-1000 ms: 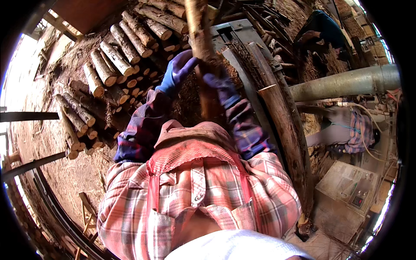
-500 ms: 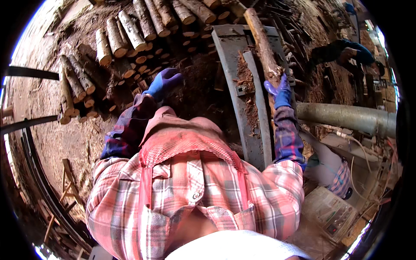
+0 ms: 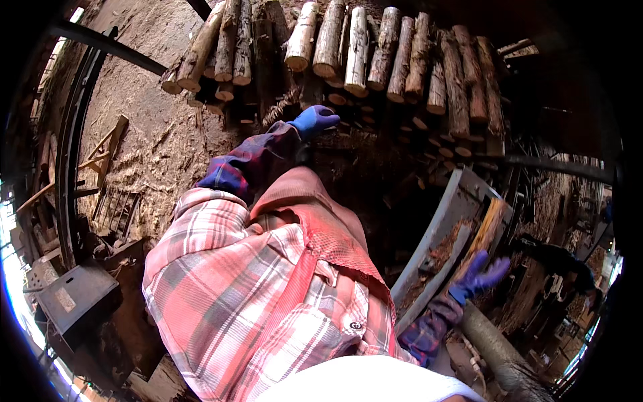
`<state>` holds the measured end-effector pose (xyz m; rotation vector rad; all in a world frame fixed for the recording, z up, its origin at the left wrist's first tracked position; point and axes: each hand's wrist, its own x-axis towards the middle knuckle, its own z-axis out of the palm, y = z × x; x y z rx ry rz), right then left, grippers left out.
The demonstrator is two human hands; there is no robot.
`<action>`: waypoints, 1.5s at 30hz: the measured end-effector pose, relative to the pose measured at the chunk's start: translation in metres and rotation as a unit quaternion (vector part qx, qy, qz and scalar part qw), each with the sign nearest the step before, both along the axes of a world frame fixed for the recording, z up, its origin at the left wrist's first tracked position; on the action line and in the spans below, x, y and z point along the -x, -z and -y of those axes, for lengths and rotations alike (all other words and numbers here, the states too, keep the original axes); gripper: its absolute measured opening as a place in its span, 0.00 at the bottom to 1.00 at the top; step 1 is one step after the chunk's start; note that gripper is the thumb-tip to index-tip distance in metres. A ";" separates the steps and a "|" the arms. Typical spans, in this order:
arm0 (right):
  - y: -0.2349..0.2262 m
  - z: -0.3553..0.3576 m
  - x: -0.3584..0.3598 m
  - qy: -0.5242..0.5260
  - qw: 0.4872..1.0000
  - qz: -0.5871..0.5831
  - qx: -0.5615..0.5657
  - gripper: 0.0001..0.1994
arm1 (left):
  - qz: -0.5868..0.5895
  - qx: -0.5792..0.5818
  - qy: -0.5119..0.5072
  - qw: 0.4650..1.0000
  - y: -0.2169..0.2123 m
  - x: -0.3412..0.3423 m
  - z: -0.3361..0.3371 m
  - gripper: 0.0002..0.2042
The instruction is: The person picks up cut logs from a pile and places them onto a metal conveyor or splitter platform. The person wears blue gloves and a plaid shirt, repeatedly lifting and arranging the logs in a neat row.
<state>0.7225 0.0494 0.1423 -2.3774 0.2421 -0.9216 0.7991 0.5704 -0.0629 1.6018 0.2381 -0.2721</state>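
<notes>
From where I stand, the right hand (image 3: 478, 276), in a purple glove, has its fingers spread apart at the lower right of the frame, clamped on nothing that I can see. The log (image 3: 492, 221) lies just above and to the left of that palm — whether glove and bark touch, I can't tell. It rests in a grey metal trough (image 3: 429, 244), its long axis slanting from the lower left toward the upper right, roughly along the trough, with its upper end pointing to the upper right. Its lower end is lost behind the glove and the dark plaid sleeve (image 3: 432, 328).

The left hand (image 3: 316, 120) is out at upper centre, below the stacked logs (image 3: 358, 50); its fingers are bent, and I can't make out whether they close on anything. Those logs line the top of the frame, cut ends facing down, the lower ones sunk in shadow. A thick pipe (image 3: 492, 342) runs along the lower right, partly hidden by the sleeve — and the far right fades into dark clutter.
</notes>
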 end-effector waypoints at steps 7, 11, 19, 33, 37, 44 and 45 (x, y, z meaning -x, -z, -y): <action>0.120 -0.255 -0.135 -0.359 0.871 -0.270 -0.198 0.36 | 0.032 -0.212 -0.261 0.941 -0.024 -0.101 -0.094 0.33; 0.110 -0.342 -0.142 -0.479 0.815 -0.300 -0.127 0.39 | -0.126 -0.332 -0.210 0.911 0.049 -0.166 -0.172 0.49; 0.158 -0.325 -0.123 -0.322 0.759 -0.462 -0.326 0.36 | -0.140 0.008 -0.236 0.962 0.106 -0.181 -0.200 0.45; 0.139 -0.471 -0.269 -0.359 0.420 -0.418 -0.721 0.26 | 0.041 0.456 0.029 0.888 -0.090 -0.020 -0.107 0.40; 0.094 -0.407 -0.261 -0.358 0.493 -0.317 -0.727 0.29 | 0.062 0.279 0.073 0.955 -0.107 -0.048 -0.061 0.38; -0.061 -0.250 -0.288 -0.461 0.850 0.028 -0.254 0.31 | 0.033 0.361 0.117 0.925 -0.211 -0.109 0.021 0.36; -0.085 -0.249 -0.290 -0.525 0.812 0.006 -0.257 0.30 | 0.025 0.387 0.097 0.917 -0.247 -0.100 0.020 0.39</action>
